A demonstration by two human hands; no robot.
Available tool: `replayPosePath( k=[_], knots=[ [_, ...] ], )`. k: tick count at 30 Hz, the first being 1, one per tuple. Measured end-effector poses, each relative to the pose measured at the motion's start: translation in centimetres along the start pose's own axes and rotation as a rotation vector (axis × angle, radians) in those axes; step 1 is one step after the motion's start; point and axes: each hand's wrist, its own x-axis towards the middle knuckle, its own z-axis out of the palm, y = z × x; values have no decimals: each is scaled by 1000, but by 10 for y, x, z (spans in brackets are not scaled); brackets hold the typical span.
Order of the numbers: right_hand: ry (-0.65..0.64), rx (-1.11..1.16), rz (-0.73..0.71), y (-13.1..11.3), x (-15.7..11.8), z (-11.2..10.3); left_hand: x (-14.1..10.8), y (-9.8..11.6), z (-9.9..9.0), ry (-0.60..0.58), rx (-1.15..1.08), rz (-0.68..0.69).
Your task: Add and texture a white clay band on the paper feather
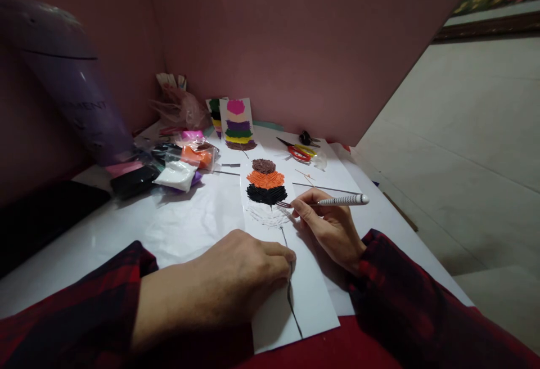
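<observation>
My right hand [327,225] is closed around a fork [343,201] with a white patterned handle. Its tines touch or hover just above the lower right edge of the black clay layer [266,193]. That layer lies on a white card [310,301], below an orange layer [265,179] and a brown one [264,165]. Under the black sits a textured white layer [270,216]. A dark line [289,293] runs down the card from it. My left hand [228,276] rests on the card by this line, fingers curled together and their undersides hidden.
Packets of coloured clay [177,175] lie at the left, near a large purple bottle [76,82]. A finished-looking layered card [237,124] leans at the back. Red-and-yellow-handled scissors [298,152] and keys [309,138] lie behind my right hand. A dark flat object [50,217] occupies the left edge.
</observation>
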Motion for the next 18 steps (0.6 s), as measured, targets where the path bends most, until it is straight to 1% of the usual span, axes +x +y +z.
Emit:
replayPosePath(
  k=[6,12,18],
  knots=[
    [-26,39,26,0,0,0,0,2,-2,-7,14,-5],
    [-39,24,19,-2,0,0,1,3,-4,-10,7,-4],
    [-44,-14,10,-1,0,0,2,-1,-1,17,25,7]
  ],
)
